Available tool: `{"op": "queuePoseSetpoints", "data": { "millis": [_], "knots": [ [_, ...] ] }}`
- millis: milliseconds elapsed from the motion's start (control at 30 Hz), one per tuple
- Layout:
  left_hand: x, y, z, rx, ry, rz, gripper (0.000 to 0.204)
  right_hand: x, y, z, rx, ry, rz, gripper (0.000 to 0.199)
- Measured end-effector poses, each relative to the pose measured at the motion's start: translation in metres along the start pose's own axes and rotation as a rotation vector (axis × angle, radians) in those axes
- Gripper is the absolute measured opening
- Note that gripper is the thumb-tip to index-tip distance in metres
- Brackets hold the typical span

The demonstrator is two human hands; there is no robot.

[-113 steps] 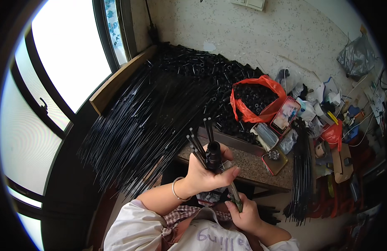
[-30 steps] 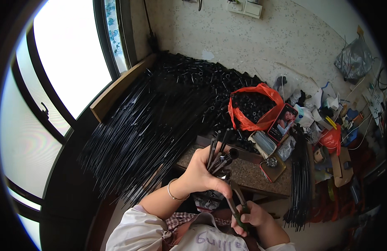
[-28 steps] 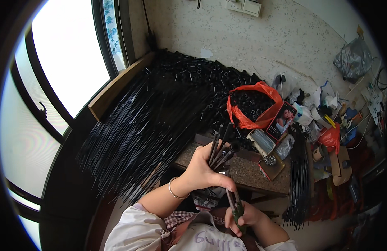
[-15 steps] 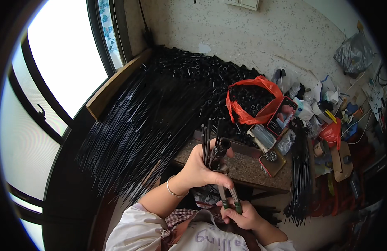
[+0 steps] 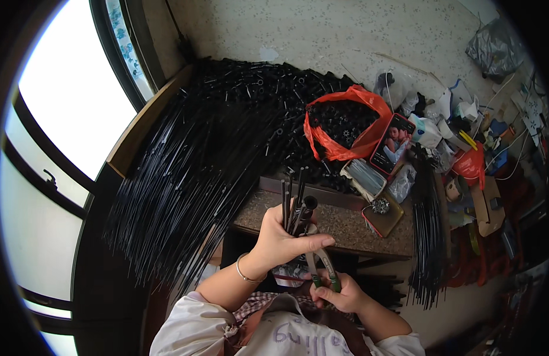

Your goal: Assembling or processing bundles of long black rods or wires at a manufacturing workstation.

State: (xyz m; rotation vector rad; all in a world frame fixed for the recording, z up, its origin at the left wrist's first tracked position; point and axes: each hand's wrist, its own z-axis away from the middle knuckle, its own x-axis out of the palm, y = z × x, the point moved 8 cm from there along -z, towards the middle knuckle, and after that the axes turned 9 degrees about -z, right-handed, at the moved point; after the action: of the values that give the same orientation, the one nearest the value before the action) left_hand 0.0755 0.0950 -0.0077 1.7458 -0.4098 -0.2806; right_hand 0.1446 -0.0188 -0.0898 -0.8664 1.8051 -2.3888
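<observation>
In front of my chest, my left hand (image 5: 279, 242) is closed around several thin black rods (image 5: 300, 185) that stick up above the fingers. A black tubular piece (image 5: 310, 203) with an open round end stands among them in the same grip. Lower and to the right, my right hand (image 5: 341, 295) holds pliers (image 5: 326, 266) by their green-marked handles. The pliers' head reaches up to the lower end of the bundle, behind my left thumb. What the jaws touch is partly hidden by that thumb.
A brown speckled worktop (image 5: 340, 231) lies beyond my hands. On it are a large pile of long black rods (image 5: 173, 196), a red plastic bag (image 5: 369, 142) of small black parts, a phone (image 5: 393, 142) and a shallow tray (image 5: 382, 221). Clutter fills the right side; a wooden board (image 5: 147, 121) edges the left.
The view has shifted, so the worktop and its things sit farther left and higher. My left hand still grips the bundle, and my right still holds the pliers, both slightly higher in the picture.
</observation>
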Motion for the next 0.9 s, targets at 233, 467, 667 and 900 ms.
{"op": "queuePoseSetpoints", "data": {
  "millis": [233,467,667,900],
  "knots": [
    [0.070,-0.040,-0.046,-0.046,-0.030,-0.038,0.038,-0.096,-0.012,0.013,-0.077,0.364,0.051,0.018],
    [0.091,-0.063,-0.061,-0.040,-0.065,0.091,0.039,-0.262,-0.110,0.048,-0.424,1.133,1.195,0.018],
    [0.089,-0.067,-0.069,-0.069,-0.092,0.060,0.038,-0.266,-0.115,0.029,-0.435,0.796,1.496,0.018],
    [0.084,-0.063,-0.070,-0.072,-0.124,0.020,0.036,-0.255,-0.117,0.025,-0.504,0.760,1.640,0.010]
  ]
}}
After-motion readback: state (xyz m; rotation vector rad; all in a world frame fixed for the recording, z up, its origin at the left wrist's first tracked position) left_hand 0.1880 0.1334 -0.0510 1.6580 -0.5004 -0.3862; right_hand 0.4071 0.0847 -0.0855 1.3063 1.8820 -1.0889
